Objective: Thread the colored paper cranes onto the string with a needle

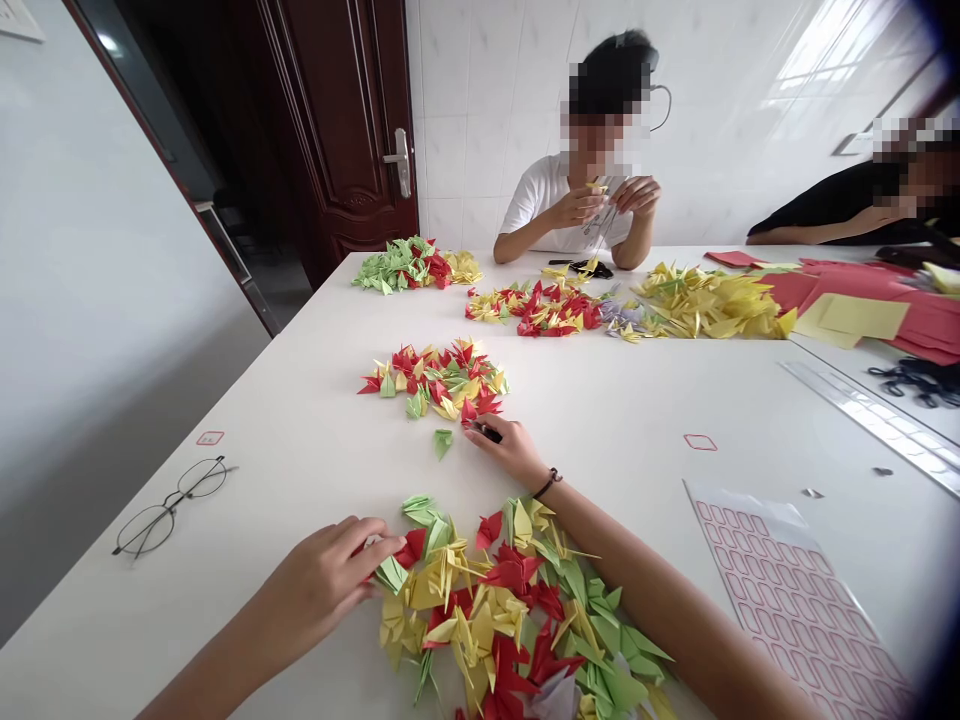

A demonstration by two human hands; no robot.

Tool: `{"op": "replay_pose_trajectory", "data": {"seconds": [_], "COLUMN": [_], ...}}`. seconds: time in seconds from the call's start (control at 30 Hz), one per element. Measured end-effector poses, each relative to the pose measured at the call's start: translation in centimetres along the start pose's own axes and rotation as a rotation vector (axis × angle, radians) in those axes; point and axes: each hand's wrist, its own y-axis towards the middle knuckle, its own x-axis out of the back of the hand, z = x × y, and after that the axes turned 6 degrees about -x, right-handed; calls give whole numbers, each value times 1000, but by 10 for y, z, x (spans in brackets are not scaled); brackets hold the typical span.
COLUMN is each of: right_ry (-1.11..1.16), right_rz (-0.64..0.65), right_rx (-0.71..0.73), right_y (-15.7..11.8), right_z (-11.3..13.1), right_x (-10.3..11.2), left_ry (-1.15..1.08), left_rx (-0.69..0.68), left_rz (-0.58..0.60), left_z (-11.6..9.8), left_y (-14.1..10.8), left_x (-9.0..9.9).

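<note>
Folded paper cranes in red, yellow, green and a little pale purple form a large pile (480,620) close in front of me. At its left edge, my left hand (326,575) has its fingers curled in a pinch at a red paper crane (409,550). My right hand (511,452) reaches past this pile, closed on a small black object (489,432) mostly hidden by the fingers. Its fingertips are at the near edge of a smaller mixed pile of cranes (439,375). A single green folded piece (442,442) lies just left of those fingertips.
Eyeglasses (169,508) lie at the left edge. To the right are a sticker sheet (799,590), a clear ruler (877,425) and black cords (915,382). More cranes (712,300) and red paper (840,290) lie farther back. A person (577,200) opposite handles yellow paper; another sits right.
</note>
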Motion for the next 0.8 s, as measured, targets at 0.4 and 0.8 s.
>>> {"op": "replay_pose_trajectory", "data": {"seconds": [0.4, 0.8], "right_ry": [-4, -4], "right_rz": [16, 24], "right_rx": [8, 6], "right_y": [-1, -1], "right_z": [2, 2], "right_x": [2, 2], "left_ry": [-149, -104], "left_rx": [151, 118], "left_rz": [-13, 137], "left_z": [-3, 5], "left_y": [0, 2], "left_x": [21, 12]}}
